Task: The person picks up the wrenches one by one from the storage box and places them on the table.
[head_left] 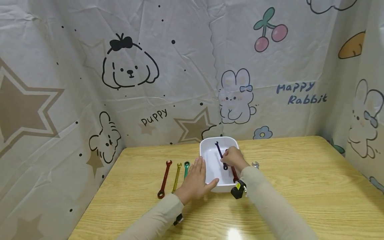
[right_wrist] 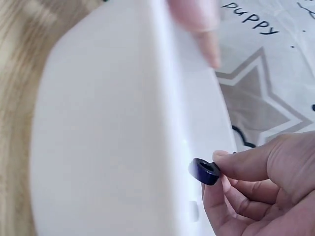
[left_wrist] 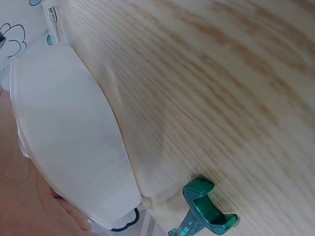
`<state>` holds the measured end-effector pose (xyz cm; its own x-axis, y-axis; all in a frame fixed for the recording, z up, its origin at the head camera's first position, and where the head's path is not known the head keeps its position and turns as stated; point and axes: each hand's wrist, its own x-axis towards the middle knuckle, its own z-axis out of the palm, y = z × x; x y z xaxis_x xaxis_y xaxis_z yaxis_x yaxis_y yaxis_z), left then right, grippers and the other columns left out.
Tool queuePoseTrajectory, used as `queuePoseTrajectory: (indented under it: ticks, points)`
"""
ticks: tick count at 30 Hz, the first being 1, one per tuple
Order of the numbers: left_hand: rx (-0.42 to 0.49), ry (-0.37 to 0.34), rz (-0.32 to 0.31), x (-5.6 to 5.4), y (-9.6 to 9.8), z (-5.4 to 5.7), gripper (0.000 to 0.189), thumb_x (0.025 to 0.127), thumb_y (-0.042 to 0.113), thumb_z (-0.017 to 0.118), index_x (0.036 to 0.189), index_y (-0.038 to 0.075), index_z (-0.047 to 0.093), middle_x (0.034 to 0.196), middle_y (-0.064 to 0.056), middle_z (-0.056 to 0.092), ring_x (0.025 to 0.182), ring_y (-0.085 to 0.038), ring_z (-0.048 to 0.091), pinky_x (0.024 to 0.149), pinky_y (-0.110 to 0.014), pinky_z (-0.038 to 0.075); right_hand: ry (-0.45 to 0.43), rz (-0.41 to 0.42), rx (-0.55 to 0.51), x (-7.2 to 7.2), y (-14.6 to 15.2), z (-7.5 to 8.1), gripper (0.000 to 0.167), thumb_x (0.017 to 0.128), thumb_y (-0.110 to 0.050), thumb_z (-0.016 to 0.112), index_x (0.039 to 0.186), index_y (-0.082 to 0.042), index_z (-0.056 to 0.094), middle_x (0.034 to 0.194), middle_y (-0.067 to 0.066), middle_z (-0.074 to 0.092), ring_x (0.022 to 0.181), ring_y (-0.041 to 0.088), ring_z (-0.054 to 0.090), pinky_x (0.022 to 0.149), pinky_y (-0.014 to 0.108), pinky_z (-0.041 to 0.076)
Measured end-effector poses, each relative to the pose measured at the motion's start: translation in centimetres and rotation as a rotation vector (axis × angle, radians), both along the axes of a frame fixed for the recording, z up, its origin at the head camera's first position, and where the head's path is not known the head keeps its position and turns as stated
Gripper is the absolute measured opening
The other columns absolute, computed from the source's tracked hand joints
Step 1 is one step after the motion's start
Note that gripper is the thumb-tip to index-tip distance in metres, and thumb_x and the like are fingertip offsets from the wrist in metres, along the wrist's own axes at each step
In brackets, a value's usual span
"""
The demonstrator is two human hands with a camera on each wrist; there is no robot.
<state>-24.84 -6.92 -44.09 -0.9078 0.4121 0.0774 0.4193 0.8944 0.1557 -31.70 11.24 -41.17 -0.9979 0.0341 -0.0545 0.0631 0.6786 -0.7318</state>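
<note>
In the head view my right hand (head_left: 234, 158) pinches a dark blue combination wrench (head_left: 219, 150) over the inside of a white plastic bin (head_left: 223, 188). The wrench's ring end (right_wrist: 205, 172) shows beside the thumb in the right wrist view. A red wrench (head_left: 234, 174) lies inside the bin along its right side, partly covered by my right hand and forearm. My left hand (head_left: 196, 178), fingers straight, rests against the bin's left rim. Just left of that hand is a green wrench (head_left: 186, 166), partly hidden; its open end (left_wrist: 204, 209) appears in the left wrist view.
Farther left on the wooden table (head_left: 288, 200) lie a yellow wrench (head_left: 177, 176) and another red wrench (head_left: 165, 178). A silver wrench (head_left: 255, 164) lies right of the bin, mostly behind my right sleeve. A printed curtain (head_left: 186, 76) hangs behind the table.
</note>
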Motion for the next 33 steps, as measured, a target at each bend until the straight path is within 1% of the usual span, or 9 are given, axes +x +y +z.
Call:
queuePoseTrajectory:
  ticks: [4, 9, 14, 17, 22, 27, 33]
  points:
    - [0.004, -0.005, 0.007, 0.0, 0.0, -0.1, 0.096, 0.092, 0.069, 0.030, 0.150, -0.006, 0.015, 0.158, -0.023, 0.008, 0.146, -0.035, 0.009, 0.116, -0.049, 0.019, -0.023, 0.013, -0.053, -0.1, 0.6, 0.8, 0.011, 0.079, -0.004, 0.073, 0.076, 0.001, 0.064, 0.067, 0.005, 0.058, 0.058, 0.012, 0.055, 0.051, 0.020, 0.045]
    - [0.011, -0.009, 0.010, -0.1, 0.0, -0.2, 0.096, 0.092, 0.069, 0.030, 0.150, -0.005, 0.015, 0.158, -0.023, 0.008, 0.146, -0.035, 0.009, 0.116, -0.049, 0.019, -0.051, 0.043, -0.094, -0.1, 1.7, 1.6, 0.011, 0.082, -0.006, 0.072, 0.085, 0.003, 0.065, 0.078, 0.008, 0.061, 0.064, 0.014, 0.059, 0.057, 0.023, 0.049]
    - [0.015, -0.015, 0.012, -0.1, 0.0, -0.4, 0.096, 0.092, 0.070, 0.030, 0.151, -0.005, 0.014, 0.158, -0.022, 0.007, 0.146, -0.034, 0.008, 0.116, -0.049, 0.018, -0.070, 0.050, -0.134, 0.1, 2.8, 2.4, 0.011, 0.083, -0.005, 0.071, 0.086, 0.004, 0.064, 0.081, 0.010, 0.060, 0.066, 0.013, 0.058, 0.062, 0.024, 0.054]
    - [0.016, -0.010, 0.009, -0.1, 0.0, -0.4, 0.097, 0.092, 0.071, 0.029, 0.150, -0.006, 0.015, 0.158, -0.023, 0.008, 0.146, -0.035, 0.010, 0.116, -0.049, 0.019, -0.060, 0.053, -0.152, 0.3, 3.7, 2.6, 0.013, 0.083, -0.004, 0.071, 0.087, 0.006, 0.064, 0.082, 0.011, 0.060, 0.065, 0.012, 0.059, 0.062, 0.024, 0.055]
    - [0.017, -0.011, 0.009, -0.1, 0.0, -0.4, 0.097, 0.092, 0.071, 0.029, 0.150, -0.006, 0.015, 0.158, -0.023, 0.007, 0.146, -0.035, 0.008, 0.116, -0.049, 0.018, -0.063, 0.057, -0.146, 0.6, 5.1, 2.9, 0.014, 0.085, -0.004, 0.068, 0.091, 0.007, 0.063, 0.084, 0.012, 0.060, 0.067, 0.014, 0.060, 0.064, 0.025, 0.055]
    - [0.020, 0.001, -0.003, -0.1, 0.0, -0.3, 0.096, 0.093, 0.069, 0.029, 0.150, -0.007, 0.015, 0.158, -0.024, 0.008, 0.146, -0.036, 0.008, 0.116, -0.050, 0.019, -0.073, 0.070, -0.106, 1.1, 6.6, 3.0, 0.013, 0.087, -0.004, 0.067, 0.092, 0.007, 0.063, 0.085, 0.013, 0.061, 0.070, 0.015, 0.060, 0.066, 0.029, 0.056]
    - [0.011, 0.014, -0.010, -0.1, 0.0, -0.2, 0.096, 0.093, 0.069, 0.030, 0.149, -0.008, 0.016, 0.157, -0.025, 0.009, 0.146, -0.036, 0.008, 0.115, -0.050, 0.019, -0.063, 0.086, -0.101, 1.8, 8.5, 2.3, 0.012, 0.087, -0.003, 0.066, 0.088, 0.008, 0.063, 0.076, 0.008, 0.061, 0.063, 0.012, 0.057, 0.061, 0.026, 0.054]
